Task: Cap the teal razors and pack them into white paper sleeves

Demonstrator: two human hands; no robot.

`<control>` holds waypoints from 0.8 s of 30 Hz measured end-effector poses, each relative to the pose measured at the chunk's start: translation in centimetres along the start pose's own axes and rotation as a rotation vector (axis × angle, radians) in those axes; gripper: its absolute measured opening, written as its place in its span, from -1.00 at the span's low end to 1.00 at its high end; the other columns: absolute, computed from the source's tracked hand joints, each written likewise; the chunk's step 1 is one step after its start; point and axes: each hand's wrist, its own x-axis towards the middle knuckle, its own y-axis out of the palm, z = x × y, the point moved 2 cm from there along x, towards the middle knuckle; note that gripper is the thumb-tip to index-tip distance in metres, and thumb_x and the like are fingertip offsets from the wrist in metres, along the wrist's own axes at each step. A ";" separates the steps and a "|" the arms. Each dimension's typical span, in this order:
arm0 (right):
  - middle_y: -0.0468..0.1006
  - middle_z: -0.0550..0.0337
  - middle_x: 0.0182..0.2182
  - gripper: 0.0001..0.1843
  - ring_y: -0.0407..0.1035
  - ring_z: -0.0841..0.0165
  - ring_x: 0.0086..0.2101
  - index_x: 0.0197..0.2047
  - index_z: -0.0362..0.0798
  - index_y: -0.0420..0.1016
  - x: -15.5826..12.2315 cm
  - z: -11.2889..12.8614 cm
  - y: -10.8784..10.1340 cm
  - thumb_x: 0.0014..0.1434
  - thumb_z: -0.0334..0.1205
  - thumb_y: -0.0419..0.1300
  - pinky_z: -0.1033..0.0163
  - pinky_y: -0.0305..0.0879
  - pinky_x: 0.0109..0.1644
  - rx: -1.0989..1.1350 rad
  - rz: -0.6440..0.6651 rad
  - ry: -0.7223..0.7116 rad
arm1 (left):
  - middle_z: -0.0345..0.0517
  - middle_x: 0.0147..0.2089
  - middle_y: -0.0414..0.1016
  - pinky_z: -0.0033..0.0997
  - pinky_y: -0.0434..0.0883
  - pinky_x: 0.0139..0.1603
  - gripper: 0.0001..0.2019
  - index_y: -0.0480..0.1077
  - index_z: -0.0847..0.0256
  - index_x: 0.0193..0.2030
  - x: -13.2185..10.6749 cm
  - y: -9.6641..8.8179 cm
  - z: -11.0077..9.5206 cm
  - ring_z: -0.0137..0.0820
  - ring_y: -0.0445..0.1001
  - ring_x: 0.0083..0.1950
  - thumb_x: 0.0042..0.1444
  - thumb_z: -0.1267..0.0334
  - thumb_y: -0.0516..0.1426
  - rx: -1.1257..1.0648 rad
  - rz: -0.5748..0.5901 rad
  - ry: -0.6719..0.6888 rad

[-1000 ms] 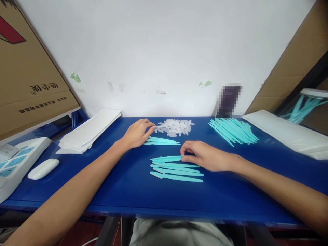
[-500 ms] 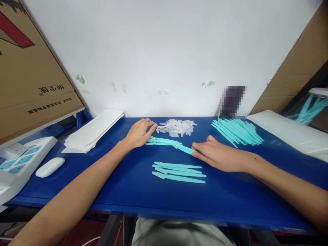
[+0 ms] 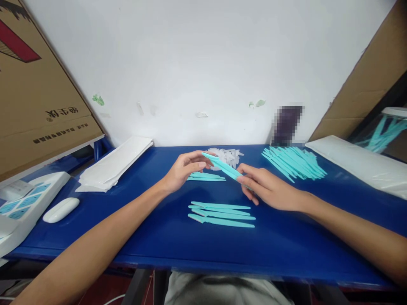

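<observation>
My right hand grips a turquoise eyebrow razor by the end of its handle, raised above the table and slanting up to the left. At the razor's head is my left hand, thumb and fingers curled close together; whatever they may pinch is too small to make out. Behind it spreads a pile of small translucent blade caps, partly covered by the fingers. Some turquoise razors lie beneath my left hand. Nearer me, several more razors rest roughly side by side.
A large heap of turquoise razors lies at the back right of the blue table. White packets, a white oval case and a power strip are on the left. A white plastic-wrapped package sits at right.
My right hand has lifted the razor off the table and tilted its head up and left. My left hand has moved right from the edge of the cap pile to the razor's head.
</observation>
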 end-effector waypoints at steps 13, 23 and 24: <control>0.37 0.30 -0.49 -0.45 0.27 0.45 -0.57 0.33 -0.06 0.32 0.6 -1.3 0.0 0.41 0.03 -0.05 0.29 0.27 -0.40 0.075 -0.284 0.005 | -0.06 -0.38 0.58 -0.38 0.30 -0.26 -0.69 0.58 0.28 -0.39 0.2 0.1 1.2 -0.38 0.40 -0.34 0.11 0.04 0.22 0.212 -0.316 -0.143; 0.59 0.04 -0.02 -0.45 0.45 0.19 -0.10 0.33 0.06 0.38 0.5 -1.7 -0.7 0.40 0.06 -0.08 0.09 0.39 -0.07 -0.086 -0.406 0.045 | -0.17 -0.61 0.28 -0.38 0.17 -0.39 -0.61 0.42 0.27 -0.60 0.4 -0.2 1.4 -0.46 0.22 -0.49 0.12 0.05 0.17 0.104 -0.243 -0.256; 0.56 0.03 0.06 -0.45 0.44 0.16 -0.04 0.31 0.05 0.40 0.5 -1.6 -0.7 0.40 0.06 -0.07 0.06 0.38 -0.01 -0.098 -0.405 0.029 | -0.21 -0.64 0.23 -0.39 0.11 -0.45 -0.64 0.45 0.28 -0.56 0.4 -0.1 1.4 -0.49 0.14 -0.54 0.11 0.05 0.18 0.059 -0.236 -0.287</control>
